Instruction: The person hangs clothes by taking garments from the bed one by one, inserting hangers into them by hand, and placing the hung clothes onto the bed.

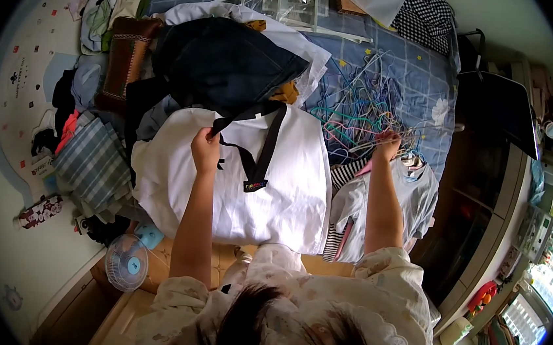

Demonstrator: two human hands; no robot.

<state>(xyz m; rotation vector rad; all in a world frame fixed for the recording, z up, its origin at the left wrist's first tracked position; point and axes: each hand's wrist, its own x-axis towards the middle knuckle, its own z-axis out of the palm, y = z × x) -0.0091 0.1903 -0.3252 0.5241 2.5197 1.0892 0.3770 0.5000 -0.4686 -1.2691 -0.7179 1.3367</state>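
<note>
A white garment (289, 173) lies spread in front of me, with a black strap (267, 149) ending in a small label across it. My left hand (206, 149) is closed on the black strap near the garment's top left. At the right, my right hand (387, 145) is at the near edge of a tangled pile of coloured hangers (361, 107), its fingers closed around some of them. Just below that hand, a grey shirt (413, 191) lies beside a striped garment (334, 246).
Dark denim clothing (220, 59) lies beyond the white garment. On the left are a brown cushion (125, 61) and a plaid cloth (93, 163). A small fan (126, 262) stands at the lower left. Clear packages (285, 2) lie at the far side of the bed.
</note>
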